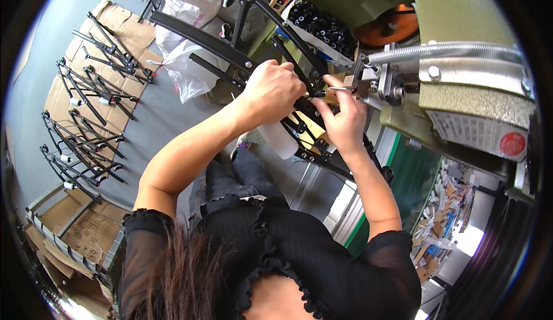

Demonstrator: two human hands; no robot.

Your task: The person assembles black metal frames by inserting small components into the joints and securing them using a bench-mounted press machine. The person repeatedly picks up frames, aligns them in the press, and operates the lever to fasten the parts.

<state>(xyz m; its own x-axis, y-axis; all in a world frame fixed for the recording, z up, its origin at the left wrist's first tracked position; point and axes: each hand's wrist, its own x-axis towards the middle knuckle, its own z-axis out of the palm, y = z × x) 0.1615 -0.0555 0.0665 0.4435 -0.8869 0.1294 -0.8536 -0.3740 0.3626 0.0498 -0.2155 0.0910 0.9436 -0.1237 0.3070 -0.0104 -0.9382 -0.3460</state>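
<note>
A black metal tube frame (pixel 203 39) with several jointed bars lies across in front of me, beside a green machine (pixel 462 13). My left hand (pixel 276 87) is closed around part of the frame near a joint. Close to its right, my right hand (pixel 345 114) has thumb and forefinger at the same joint, with a thin metal pin or rivet (pixel 339 88) by its fingers; the fingertips are partly hidden. The machine's metal head (pixel 389 84) with a coil spring (pixel 449 54) stands just right of my right hand. A white cylinder (pixel 278 140) hangs below my left hand.
An open box of small black plastic parts (pixel 322 26) sits behind the frame. White plastic bags (pixel 185 52) lie at the upper left. Several folded black frames (pixel 82 134) rest on cardboard (pixel 65 89) on the floor. A wire-mesh crate (pixel 86 225) stands lower left, and a green conveyor-like surface (pixel 404 173) lies at right.
</note>
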